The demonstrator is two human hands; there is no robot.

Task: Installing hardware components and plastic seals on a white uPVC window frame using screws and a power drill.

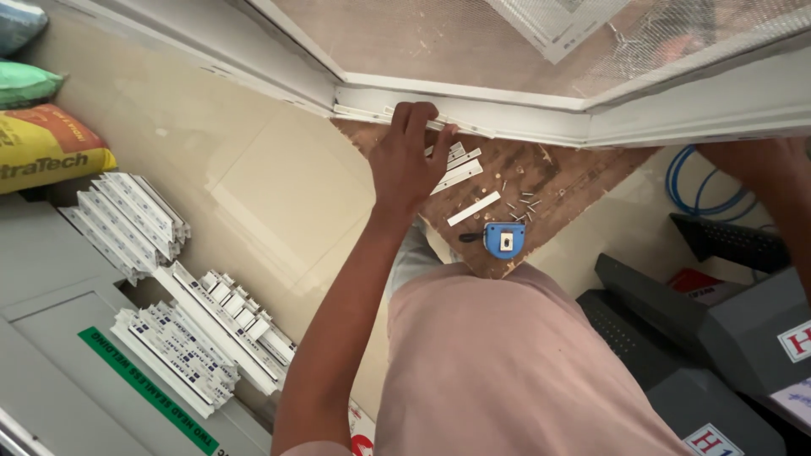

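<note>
Left hand (407, 160) on white frame (473, 118) edge — board (541, 181) below cluttered.

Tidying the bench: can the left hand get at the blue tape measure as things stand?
Probably yes: the left hand rests on the white frame just above the blue tape measure, with only loose strips and screws between.

Below us, a blue tape measure (504, 241) lies near the wooden board's (553, 173) front corner, loose screws (524, 207) just beyond it. We see white plastic strips (203, 329) stacked on the floor (253, 186), sacks (42, 143) behind.
</note>
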